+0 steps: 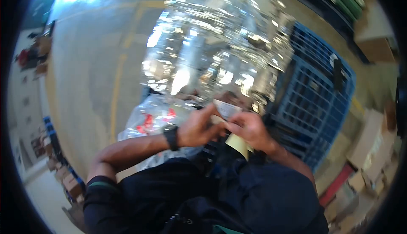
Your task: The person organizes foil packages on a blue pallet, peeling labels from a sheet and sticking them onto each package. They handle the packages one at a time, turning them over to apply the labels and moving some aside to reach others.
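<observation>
At the far left, cardboard boxes (63, 179) lie along the edge of the concrete floor (85, 72), which carries a yellow painted line (116, 85) running up the view. Right of that line, a clear plastic bag with red print (148, 121) rests beside the person's left forearm, which wears a black wristwatch (171, 137). The left hand (199, 128) is raised in front of the torso, its fingers (210, 112) curled and pressed against a small white paper label (227, 109), gripping the label's left edge. The label sits at the centre of the view, between the two hands and directly below a tall stack wrapped in shiny clear film (216, 43). The right hand (250, 130) meets the left hand at the label, its fingers (235, 126) closed on the label's lower right part; a strip of yellowish backing paper (238, 144) hangs beneath this hand. Motion blur prevents telling exactly which fingertips make contact. Right of the wrapped stack, a blue plastic pallet (316, 98) stands tilted on its edge. Further right, more cardboard cartons (369, 149) lie on the floor, well apart from the hands
</observation>
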`<state>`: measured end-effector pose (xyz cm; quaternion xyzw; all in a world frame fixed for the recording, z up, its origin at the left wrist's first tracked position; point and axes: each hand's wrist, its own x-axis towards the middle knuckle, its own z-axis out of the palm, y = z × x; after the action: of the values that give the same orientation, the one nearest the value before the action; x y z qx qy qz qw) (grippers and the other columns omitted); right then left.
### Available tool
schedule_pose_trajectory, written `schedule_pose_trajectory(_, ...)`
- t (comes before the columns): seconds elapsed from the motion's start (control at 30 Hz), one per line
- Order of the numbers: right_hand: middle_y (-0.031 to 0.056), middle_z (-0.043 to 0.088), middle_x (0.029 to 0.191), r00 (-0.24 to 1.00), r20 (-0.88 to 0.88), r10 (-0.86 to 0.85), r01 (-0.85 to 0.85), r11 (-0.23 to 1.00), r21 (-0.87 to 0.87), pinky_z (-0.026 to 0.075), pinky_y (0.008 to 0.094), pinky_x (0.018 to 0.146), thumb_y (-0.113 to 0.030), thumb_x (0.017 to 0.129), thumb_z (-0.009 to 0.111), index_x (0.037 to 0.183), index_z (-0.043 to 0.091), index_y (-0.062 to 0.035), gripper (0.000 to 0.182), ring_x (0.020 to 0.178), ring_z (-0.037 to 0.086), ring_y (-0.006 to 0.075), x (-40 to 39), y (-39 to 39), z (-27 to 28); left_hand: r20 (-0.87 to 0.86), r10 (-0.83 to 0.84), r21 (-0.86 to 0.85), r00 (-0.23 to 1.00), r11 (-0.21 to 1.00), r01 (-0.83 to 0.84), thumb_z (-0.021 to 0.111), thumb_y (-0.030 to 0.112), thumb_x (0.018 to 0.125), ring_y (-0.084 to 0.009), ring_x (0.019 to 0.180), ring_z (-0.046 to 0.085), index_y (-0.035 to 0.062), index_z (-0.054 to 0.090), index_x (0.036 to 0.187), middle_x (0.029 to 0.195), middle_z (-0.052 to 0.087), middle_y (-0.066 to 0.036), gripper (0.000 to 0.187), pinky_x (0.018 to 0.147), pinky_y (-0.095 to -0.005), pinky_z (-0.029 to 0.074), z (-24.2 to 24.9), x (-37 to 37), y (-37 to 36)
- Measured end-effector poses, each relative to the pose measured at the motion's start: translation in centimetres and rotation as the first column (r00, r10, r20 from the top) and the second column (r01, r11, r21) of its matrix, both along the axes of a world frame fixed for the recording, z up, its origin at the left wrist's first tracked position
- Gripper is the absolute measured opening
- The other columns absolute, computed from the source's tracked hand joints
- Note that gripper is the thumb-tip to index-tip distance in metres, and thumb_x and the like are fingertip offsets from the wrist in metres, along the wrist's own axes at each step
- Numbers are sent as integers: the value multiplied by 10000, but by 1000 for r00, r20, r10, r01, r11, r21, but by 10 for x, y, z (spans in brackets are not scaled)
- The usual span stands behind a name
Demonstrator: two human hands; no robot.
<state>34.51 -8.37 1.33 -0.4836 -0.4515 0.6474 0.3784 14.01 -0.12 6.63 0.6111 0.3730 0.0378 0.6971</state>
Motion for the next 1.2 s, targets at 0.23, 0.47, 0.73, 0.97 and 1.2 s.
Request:
schedule_pose_trajectory(0.23,10,656,740,890,456,-6,-76,984,162,400,209,549,-113,892,708,885,665,0,121,604,512,31,-5,4,12,-37,82,158,996,985,-76,628,210,912,-304,660,694,67,551,1091,762,701,-116,241,611,-395,545,-1,0,0)
schedule_pose_trajectory(0.47,62,685,781,962,-206,-180,106,939,-327,457,211,557,-123,903,702,946,655,23,159,615,594,68,-2,2,4,-3,62,15,998,998,-62,584,210,941,-179,617,694,38,509,988,771,719,-66,193,570,-327,553,10,-1,5)
schedule_pose_trajectory(0.73,59,682,824,977,-177,-121,66,956,-287,478,235,613,-141,918,667,933,657,2,145,678,601,91,-4,4,-8,9,70,-23,998,997,-70,562,228,956,-183,640,703,45,515,1017,848,724,-95,199,560,-309,556,4,-4,4)
schedule_pose_trajectory(0.97,28,652,810,984,-133,-120,87,969,-233,451,263,611,-104,934,606,885,660,-11,118,698,573,94,-6,2,-2,31,76,29,997,997,-77,577,228,945,-176,623,696,52,528,1002,824,721,-76,192,555,-315,549,2,-5,4)
schedule_pose_trajectory(1.2,45,664,822,985,-101,-142,110,957,-270,483,287,659,-149,926,651,887,653,2,156,746,596,114,-12,0,-11,19,33,123,999,992,-35,590,253,919,-316,691,690,62,539,990,778,687,-142,210,631,-400,547,2,-8,0)
